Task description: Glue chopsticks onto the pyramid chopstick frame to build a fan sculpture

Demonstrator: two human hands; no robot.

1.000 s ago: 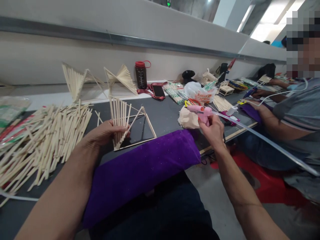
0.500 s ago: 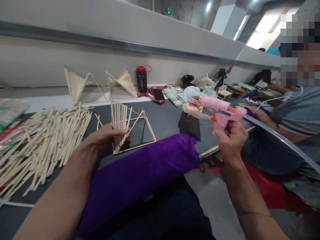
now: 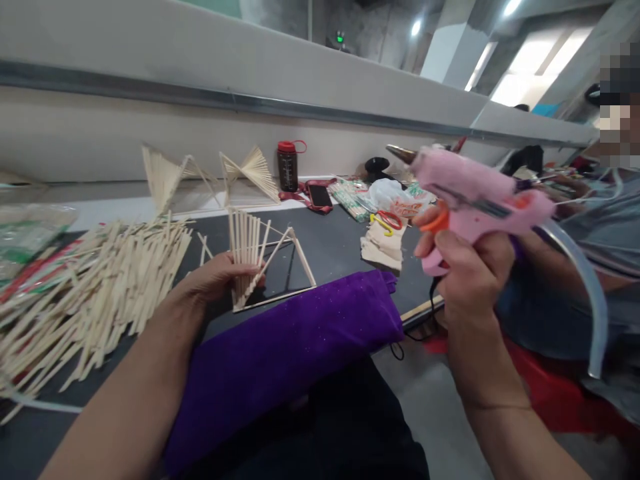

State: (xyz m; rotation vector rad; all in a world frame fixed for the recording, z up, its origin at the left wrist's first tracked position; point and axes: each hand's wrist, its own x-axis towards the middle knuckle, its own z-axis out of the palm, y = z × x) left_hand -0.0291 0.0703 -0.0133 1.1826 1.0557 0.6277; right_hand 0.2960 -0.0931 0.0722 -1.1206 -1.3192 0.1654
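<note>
Here's the left hand at the near edge of the dark table, thumb and fingers pinching the upright sticks of a small stick frame. Its base runs long from left to right, the right end slightly farther off; the narrow sticks fan upward at the left, and a triangular side stands at the right, apex up.

Over on the right, the right hand has a pink glue gun in the air, fingers curled around the grip and by the orange trigger. The gun's long axis slants, metal nozzle up and pointing left, rear lower at the right, where a clear glue stick bends down.

Purple cloth lies on the near side of the frame, loose sticks heap up left, and beyond stand two fanned stick models beside a red-capped bottle.
</note>
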